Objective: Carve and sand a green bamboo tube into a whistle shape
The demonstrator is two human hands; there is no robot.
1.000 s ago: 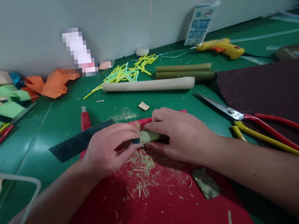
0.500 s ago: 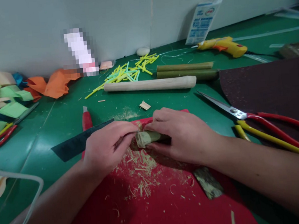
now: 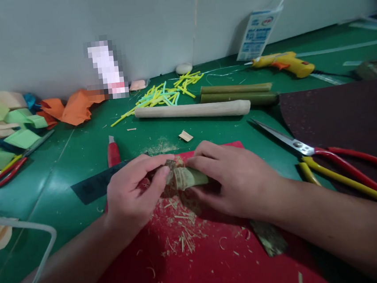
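Over the far part of the mat, the right hand grasps the bamboo; the left hand pinches a dark scrap beside its left end. Loose shavings could make the bamboo slip; a shallow pinch could lose the scrap or scrape fingertips. The right hand hides the bamboo's right end; fingers partly cover the scrap, its material unclear.

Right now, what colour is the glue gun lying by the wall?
The glue gun is yellow with an orange trigger, seen in the head view.
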